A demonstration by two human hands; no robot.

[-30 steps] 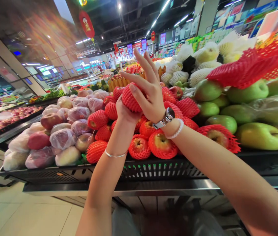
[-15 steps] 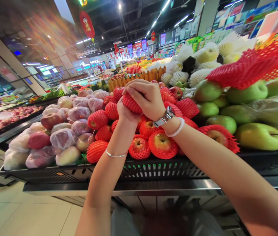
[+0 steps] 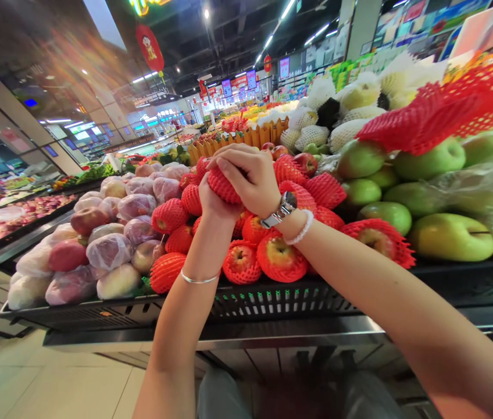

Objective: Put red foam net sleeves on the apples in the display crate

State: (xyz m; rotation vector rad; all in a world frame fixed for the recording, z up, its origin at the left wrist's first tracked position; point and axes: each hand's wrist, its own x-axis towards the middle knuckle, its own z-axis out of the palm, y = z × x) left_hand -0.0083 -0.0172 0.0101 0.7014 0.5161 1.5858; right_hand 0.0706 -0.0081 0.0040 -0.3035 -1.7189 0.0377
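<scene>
Between my two hands, above the heap of fruit, is an apple in a red foam net (image 3: 224, 185); only part of the netting shows. My left hand (image 3: 212, 201) cups it from below and the left, its fingers mostly hidden. Over the top lies my right hand (image 3: 253, 174), fingers bent around the netted fruit. Below and around them are several more apples in red foam nets, among them a netted apple (image 3: 282, 256) at the front and another netted apple (image 3: 241, 261) beside it. A loose red net (image 3: 421, 122) rests on the green fruit.
Plastic-wrapped, peach-coloured fruit (image 3: 109, 249) is piled on the left. Green pears (image 3: 451, 235) lie at the right, with white-netted fruit (image 3: 310, 137) behind. A black slotted crate edge (image 3: 272, 302) and a metal rail (image 3: 281, 334) run along the front.
The whole view has shifted slightly, so the stand and hands appear a little further left. Both hands keep their hold on the netted apple.
</scene>
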